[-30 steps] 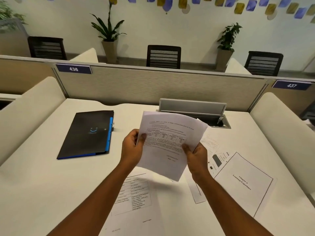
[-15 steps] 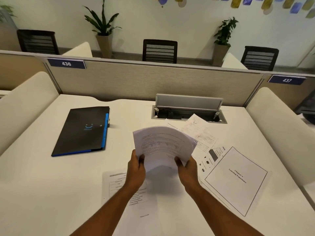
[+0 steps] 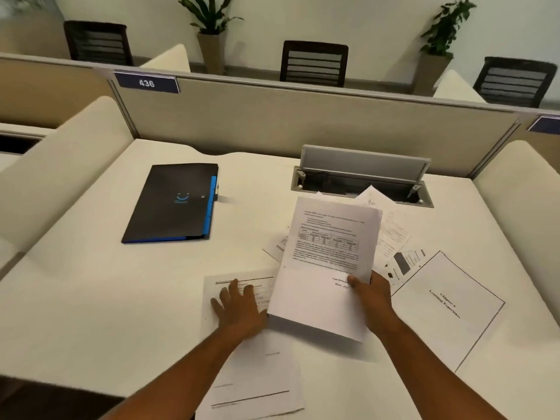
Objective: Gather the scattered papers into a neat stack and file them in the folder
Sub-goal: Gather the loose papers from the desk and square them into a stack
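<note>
One folder (image 3: 174, 204), three chairs (image 3: 314, 63), two potted plants (image 3: 212, 34), two hands (image 3: 239, 310).

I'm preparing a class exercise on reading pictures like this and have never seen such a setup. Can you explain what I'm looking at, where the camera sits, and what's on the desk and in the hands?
There is no machine: a person wears a camera on the head, looking down at their own arms. The right hand holds a small stack of papers above the white desk. The left hand rests flat on a loose sheet. More sheets lie at right, including a bordered title page. A closed black folder lies at left.
</note>
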A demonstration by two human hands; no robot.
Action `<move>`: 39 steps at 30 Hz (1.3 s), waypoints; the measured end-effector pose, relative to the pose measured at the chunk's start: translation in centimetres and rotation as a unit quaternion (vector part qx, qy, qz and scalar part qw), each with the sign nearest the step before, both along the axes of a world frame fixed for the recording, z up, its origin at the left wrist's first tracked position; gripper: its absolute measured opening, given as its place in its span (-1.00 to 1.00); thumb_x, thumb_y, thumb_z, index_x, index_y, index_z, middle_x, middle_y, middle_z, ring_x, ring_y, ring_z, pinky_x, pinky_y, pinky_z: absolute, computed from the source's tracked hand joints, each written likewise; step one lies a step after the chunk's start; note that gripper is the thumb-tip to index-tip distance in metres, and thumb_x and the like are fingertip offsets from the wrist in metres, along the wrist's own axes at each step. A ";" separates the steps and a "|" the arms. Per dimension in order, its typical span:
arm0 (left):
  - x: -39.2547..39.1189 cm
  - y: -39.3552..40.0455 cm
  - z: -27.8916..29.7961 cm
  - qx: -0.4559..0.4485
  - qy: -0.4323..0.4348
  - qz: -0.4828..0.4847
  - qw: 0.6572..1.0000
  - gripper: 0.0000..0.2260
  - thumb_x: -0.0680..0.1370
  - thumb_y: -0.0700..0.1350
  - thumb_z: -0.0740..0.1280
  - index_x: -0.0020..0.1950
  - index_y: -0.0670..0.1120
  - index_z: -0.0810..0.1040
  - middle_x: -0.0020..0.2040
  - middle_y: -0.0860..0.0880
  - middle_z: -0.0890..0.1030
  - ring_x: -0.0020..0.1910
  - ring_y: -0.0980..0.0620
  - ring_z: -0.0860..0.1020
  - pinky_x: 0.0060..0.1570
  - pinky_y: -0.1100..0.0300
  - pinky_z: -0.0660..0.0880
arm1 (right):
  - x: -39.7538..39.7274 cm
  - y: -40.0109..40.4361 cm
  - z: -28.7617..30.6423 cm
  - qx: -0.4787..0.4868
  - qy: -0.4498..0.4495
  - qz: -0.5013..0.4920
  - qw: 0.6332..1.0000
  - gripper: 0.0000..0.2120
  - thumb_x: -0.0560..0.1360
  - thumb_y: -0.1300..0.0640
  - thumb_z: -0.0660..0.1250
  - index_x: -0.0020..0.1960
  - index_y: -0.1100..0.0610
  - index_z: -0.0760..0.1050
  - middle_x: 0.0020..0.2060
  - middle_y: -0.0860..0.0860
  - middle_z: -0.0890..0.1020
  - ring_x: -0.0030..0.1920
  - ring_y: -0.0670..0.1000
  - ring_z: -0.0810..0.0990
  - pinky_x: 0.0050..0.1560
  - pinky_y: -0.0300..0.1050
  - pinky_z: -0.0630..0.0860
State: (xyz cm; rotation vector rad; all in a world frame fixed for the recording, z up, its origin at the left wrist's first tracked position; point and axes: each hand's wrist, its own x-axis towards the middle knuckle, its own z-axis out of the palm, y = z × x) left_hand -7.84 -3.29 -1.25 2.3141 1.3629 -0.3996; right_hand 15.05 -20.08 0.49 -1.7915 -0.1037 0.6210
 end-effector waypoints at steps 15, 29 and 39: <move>0.2 0.8 -2.2 0.103 -0.157 0.122 0.975 -0.43 0.55 0.05 0.30 0.47 -0.16 0.24 0.58 -0.19 0.01 0.56 -0.20 -0.06 0.53 -0.04 -0.01 | -0.5 -3.3 -1.6 -0.007 0.068 0.010 0.998 -0.70 0.53 0.32 0.43 0.24 0.16 0.59 0.05 0.10 0.72 0.03 0.23 0.69 0.11 0.18 0.64; -2.0 3.4 0.3 -0.021 -0.149 0.247 0.957 -0.37 0.30 0.12 0.57 0.17 -0.14 0.37 0.11 -0.15 0.54 0.09 -0.20 0.57 -0.01 -0.05 0.56 | -5.6 -0.8 -2.8 -0.042 0.096 0.087 0.991 -0.72 0.52 0.36 0.40 0.21 0.20 0.63 -0.01 0.11 0.75 -0.04 0.19 0.74 -0.05 0.05 0.69; -3.3 5.1 0.1 -0.228 -0.370 0.334 0.837 -0.78 0.56 -0.12 0.35 0.18 -0.15 0.55 0.10 -0.10 0.64 0.06 -0.11 0.60 0.16 -0.10 0.54 | -7.3 1.2 -3.3 -0.061 0.115 0.129 0.983 -0.75 0.54 0.29 0.43 0.21 0.15 0.62 0.00 0.08 0.76 -0.03 0.16 0.75 0.06 0.14 0.69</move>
